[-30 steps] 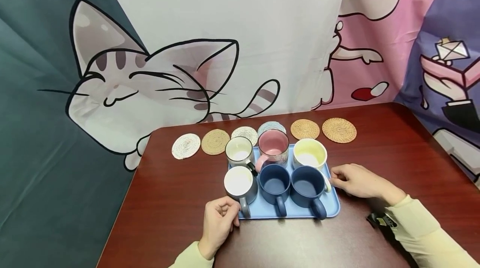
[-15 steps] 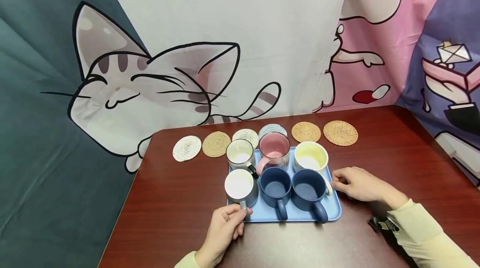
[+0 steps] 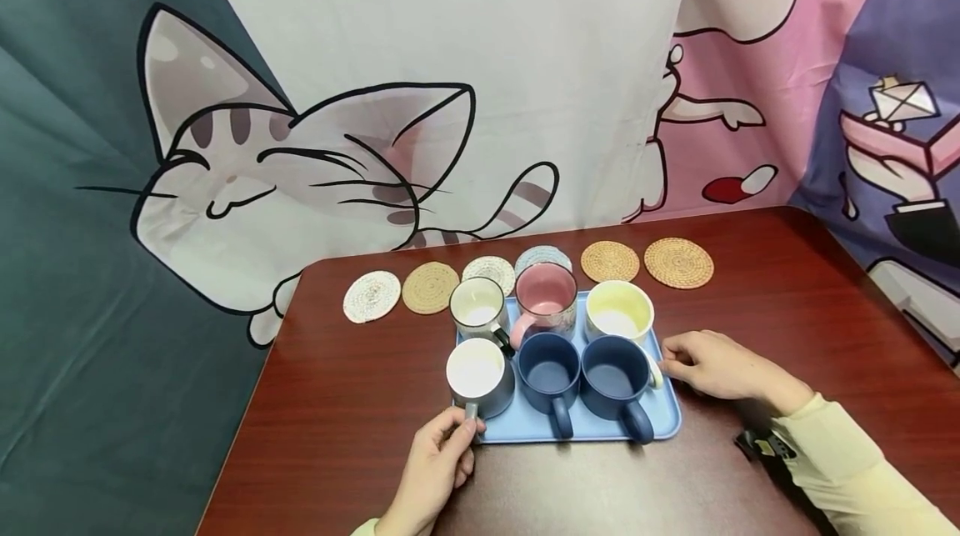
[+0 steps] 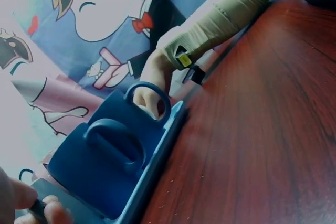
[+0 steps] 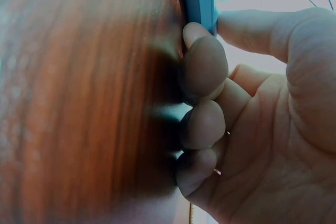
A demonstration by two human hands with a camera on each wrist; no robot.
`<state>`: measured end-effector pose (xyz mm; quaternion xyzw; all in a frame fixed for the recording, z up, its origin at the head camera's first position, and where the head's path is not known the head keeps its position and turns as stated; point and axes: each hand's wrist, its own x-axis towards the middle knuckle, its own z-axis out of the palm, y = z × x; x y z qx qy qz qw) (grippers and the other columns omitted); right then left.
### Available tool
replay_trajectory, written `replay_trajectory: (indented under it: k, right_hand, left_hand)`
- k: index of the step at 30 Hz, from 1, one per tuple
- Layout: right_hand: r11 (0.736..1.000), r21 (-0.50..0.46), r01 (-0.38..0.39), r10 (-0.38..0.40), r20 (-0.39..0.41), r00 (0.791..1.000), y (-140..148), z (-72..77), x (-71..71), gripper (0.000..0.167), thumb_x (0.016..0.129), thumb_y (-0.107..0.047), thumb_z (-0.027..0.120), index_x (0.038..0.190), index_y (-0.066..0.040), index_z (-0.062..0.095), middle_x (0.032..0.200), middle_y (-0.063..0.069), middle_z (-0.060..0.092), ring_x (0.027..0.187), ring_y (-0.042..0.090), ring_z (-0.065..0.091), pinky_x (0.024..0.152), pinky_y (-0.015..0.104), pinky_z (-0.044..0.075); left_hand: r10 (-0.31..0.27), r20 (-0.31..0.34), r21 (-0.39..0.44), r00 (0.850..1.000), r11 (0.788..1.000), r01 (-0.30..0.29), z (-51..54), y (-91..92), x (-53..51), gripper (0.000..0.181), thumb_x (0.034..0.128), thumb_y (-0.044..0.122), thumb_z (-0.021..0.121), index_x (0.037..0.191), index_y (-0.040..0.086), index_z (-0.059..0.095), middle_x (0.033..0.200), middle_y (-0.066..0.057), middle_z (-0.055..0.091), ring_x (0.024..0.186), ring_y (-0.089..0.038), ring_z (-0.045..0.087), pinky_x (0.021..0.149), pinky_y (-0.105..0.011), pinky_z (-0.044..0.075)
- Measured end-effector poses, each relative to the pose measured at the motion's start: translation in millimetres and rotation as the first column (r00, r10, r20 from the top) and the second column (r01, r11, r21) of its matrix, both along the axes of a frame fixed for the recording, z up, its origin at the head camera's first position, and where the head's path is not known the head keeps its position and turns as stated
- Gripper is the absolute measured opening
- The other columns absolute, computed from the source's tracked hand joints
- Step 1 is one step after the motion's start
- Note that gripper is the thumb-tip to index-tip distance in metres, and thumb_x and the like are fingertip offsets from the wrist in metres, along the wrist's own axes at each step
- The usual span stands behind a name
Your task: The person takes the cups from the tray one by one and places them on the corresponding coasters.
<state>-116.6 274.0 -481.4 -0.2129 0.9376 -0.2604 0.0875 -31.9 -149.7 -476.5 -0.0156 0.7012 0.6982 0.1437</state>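
Observation:
My left hand (image 3: 431,461) pinches the handle of a grey mug (image 3: 497,399) with a white inside, at the near left of a light blue tray (image 3: 513,429). In the left wrist view its fingertips (image 4: 58,214) show at the lower left, around that handle. My right hand (image 3: 712,364) pinches the tray's right rim (image 5: 201,1) between thumb and forefinger, its other fingers curled below. Two navy mugs (image 3: 549,369) (image 3: 617,369) fill the rest of the near row. Behind them stand a cream mug (image 3: 478,303), a pink mug (image 3: 546,293) and a pale yellow mug (image 3: 619,311).
Several round woven coasters, including a white one (image 3: 372,297), a tan one (image 3: 431,288) and a straw-coloured one (image 3: 678,262), lie in a row behind the tray. The dark red wooden table (image 3: 322,411) ends against a cartoon-printed cloth (image 3: 570,86).
From beside the grey mug's handle, my left hand has come to grip it. That handle has swung a little to the left. My right hand stays at the tray's rim.

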Motion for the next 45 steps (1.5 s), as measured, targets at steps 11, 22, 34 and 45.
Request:
replay_trajectory:
  k: [11,22,34,45]
  right_hand:
    - [1.000,-0.013,0.002,-0.002,0.002,1.000,-2.4,4.9,-3.1,0.033,0.099,-0.025,0.069,0.071,-0.028,0.051,0.059,-0.019,0.036,0.056,-0.003,0.036,0.056,0.020,0.030]
    - [1.000,-0.002,0.006,-0.006,0.001,1.000,-2.6,6.9,-4.4,0.034,0.099,-0.025,0.068,0.071,-0.028,0.050,0.059,-0.020,0.036,0.056,-0.003,0.037,0.056,0.020,0.030]
    - [1.000,0.006,0.007,-0.007,0.012,1.000,-2.0,3.8,-2.1,0.034,0.099,-0.025,0.068,0.071,-0.028,0.049,0.059,-0.019,0.036,0.055,-0.003,0.037,0.056,0.019,0.031]
    - [1.000,-0.002,-0.006,0.006,0.002,1.000,-0.9,2.7,-0.5,0.034,0.098,-0.024,0.069,0.071,-0.029,0.050,0.060,-0.020,0.036,0.056,-0.004,0.037,0.056,0.019,0.031]
  left_hand:
    - [0.024,0.040,-0.109,0.999,0.994,-0.019,13.2,-12.8,-16.8,0.041,0.1075,0.029,0.054,0.100,-0.010,0.062,0.076,0.003,0.051,0.048,-0.003,0.030,0.044,-0.016,0.027]
    - [0.045,0.039,-0.123,0.998,0.992,-0.040,10.2,-20.4,-26.6,0.042,0.1086,0.027,0.052,0.090,-0.011,0.052,0.075,0.002,0.045,0.055,-0.006,0.034,0.047,-0.017,0.029]
    - [0.110,-0.076,-0.129,0.991,0.984,-0.119,-9.2,-21.2,-26.5,0.046,0.1079,0.025,0.054,0.076,-0.007,0.049,0.066,0.003,0.043,0.051,-0.003,0.033,0.047,-0.016,0.029]
    - [0.128,-0.148,-0.073,0.981,0.987,-0.140,-18.9,-21.8,-24.3,0.046,0.1084,0.020,0.053,0.072,-0.007,0.046,0.067,0.000,0.042,0.053,-0.002,0.034,0.050,-0.016,0.031]
